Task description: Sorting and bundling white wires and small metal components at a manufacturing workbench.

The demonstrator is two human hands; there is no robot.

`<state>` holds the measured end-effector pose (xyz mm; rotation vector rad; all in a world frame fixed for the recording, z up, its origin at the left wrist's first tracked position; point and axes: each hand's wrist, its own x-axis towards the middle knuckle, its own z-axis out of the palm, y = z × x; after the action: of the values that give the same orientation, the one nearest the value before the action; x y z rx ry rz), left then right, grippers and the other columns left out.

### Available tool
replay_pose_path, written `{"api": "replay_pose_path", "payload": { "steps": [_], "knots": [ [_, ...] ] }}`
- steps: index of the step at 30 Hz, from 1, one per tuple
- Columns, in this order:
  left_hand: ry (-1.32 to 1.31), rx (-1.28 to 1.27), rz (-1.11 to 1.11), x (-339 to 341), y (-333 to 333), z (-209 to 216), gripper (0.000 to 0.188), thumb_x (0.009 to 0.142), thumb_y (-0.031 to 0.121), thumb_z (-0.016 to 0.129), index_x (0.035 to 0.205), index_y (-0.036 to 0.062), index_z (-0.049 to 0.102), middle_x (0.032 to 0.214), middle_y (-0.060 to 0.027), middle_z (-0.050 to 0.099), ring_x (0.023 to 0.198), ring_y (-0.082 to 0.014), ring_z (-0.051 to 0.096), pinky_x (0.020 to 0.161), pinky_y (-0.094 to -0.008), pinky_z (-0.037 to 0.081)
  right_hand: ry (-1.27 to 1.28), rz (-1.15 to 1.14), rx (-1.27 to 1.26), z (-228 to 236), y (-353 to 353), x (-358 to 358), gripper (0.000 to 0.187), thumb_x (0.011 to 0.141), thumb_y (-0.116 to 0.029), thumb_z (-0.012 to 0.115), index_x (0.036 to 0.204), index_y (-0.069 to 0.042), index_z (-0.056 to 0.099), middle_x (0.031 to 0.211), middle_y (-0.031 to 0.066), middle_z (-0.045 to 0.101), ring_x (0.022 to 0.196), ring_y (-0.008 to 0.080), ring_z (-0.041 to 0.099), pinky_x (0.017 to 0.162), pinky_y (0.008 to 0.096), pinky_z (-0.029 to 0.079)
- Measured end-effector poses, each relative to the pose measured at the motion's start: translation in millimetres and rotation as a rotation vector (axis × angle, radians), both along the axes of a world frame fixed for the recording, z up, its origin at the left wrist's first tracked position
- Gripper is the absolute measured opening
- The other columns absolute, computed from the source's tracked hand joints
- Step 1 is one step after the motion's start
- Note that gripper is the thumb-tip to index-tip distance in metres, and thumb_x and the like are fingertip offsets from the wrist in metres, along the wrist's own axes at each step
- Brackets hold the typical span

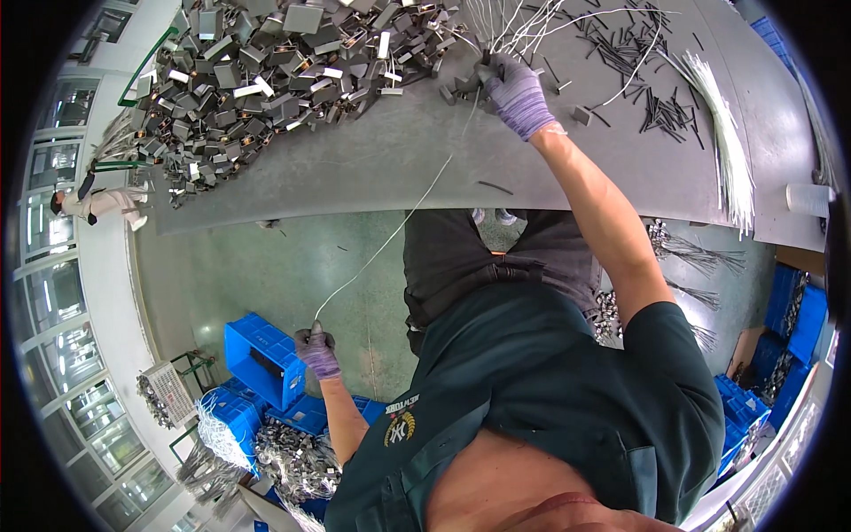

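Note:
My left hand [317,350], in a purple-grey knit glove, is closed on one end of a thin white wire [383,244]. It is held out to the left, below the table edge. From there the wire slants up over the edge, thinning toward my right hand [517,96]. That hand, gloved alike, has its fingers curled around a small grey metal block [486,73] on the table; part of the block is hidden. More such blocks [454,91] touch or lie close beside it. Several white wires [523,27] fan out just beyond the fingers.
A large heap of grey metal blocks [266,80] covers the table's [355,168] left side. Short black tubes [665,115] and a white wire bundle [722,133] lie to the right. Blue crates [266,355] stand on the floor at left. A person [102,204] is at far left.

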<state>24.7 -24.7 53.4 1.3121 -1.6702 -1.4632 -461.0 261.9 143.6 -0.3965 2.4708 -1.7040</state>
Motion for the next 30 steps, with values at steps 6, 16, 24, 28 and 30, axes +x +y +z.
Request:
{"api": "replay_pose_path", "payload": {
  "steps": [6,16,24,28,30],
  "knots": [
    [-0.094,-0.379,-0.046,-26.0,27.3,-15.8,0.036,0.078,0.020,0.074,0.069,0.0088,0.041,0.054,0.0021,0.038,0.047,-0.0078,0.035,0.043,-0.0245,0.029,-0.400,0.006,-0.211,-27.5,21.1,10.4,0.021,0.091,-0.018,0.053,0.100,0.001,0.058,0.082,0.0095,0.067,0.066,0.0175,0.066,0.053,0.0282,0.054],
    [-0.259,-0.569,-0.070,-37.4,28.3,-21.1,0.037,0.077,0.023,0.074,0.066,0.0069,0.042,0.060,0.0019,0.037,0.055,-0.0103,0.033,0.049,-0.0279,0.032,-0.233,0.018,0.050,-27.2,24.0,1.5,0.022,0.087,-0.019,0.056,0.099,-0.001,0.057,0.069,0.0108,0.066,0.057,0.0162,0.063,0.050,0.0297,0.049],
    [-0.408,-0.760,-0.100,-32.7,29.2,-41.0,0.026,0.077,0.023,0.072,0.072,0.0067,0.052,0.057,-0.0080,0.048,0.049,-0.0199,0.043,0.048,-0.0339,0.040,-0.414,0.099,0.111,-13.2,47.8,3.4,0.036,0.089,-0.028,0.056,0.110,0.001,0.053,0.080,0.0088,0.066,0.054,0.0152,0.064,0.035,0.0208,0.036],
    [-0.309,-0.692,-0.126,-22.4,38.4,-37.0,0.029,0.076,0.022,0.074,0.071,0.0067,0.049,0.056,-0.0062,0.044,0.048,-0.0178,0.038,0.046,-0.0310,0.037,-0.535,0.171,-0.001,-16.7,52.7,0.3,0.031,0.089,-0.024,0.052,0.103,0.003,0.051,0.081,0.0131,0.066,0.058,0.0188,0.066,0.033,0.0210,0.038],
    [-0.288,-0.675,-0.128,-18.5,40.1,-42.4,0.030,0.076,0.021,0.074,0.071,0.0068,0.048,0.055,-0.0057,0.042,0.049,-0.0167,0.037,0.046,-0.0301,0.037,-0.554,0.195,0.009,-13.3,52.0,-1.4,0.031,0.090,-0.023,0.051,0.105,0.003,0.051,0.082,0.0135,0.066,0.060,0.0193,0.067,0.033,0.0213,0.038]
  ]
}}
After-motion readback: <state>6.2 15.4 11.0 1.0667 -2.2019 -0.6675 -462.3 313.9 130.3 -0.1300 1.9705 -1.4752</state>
